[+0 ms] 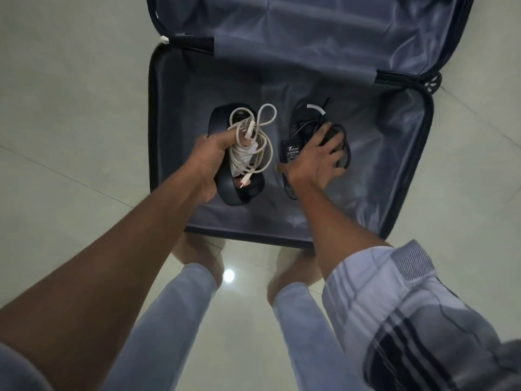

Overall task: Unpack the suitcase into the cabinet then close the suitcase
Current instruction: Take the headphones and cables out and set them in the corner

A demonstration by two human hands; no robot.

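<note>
Left hand (210, 156): gripping white cable (253, 142) and black case (225, 190) above suitcase (394, 153)
Right hand (315, 162): fingers closing around black adapter (293, 149) inside suitcase

Pale tiled floor (70, 114) with thin grout lines, glossy enough to mirror a ceiling light between my bare feet (197, 258). Directly on it — the open suitcase (394, 170), both halves laid flat, grey lining upward, dark zip edge around the rim. My feet stand just at its near edge.
</note>
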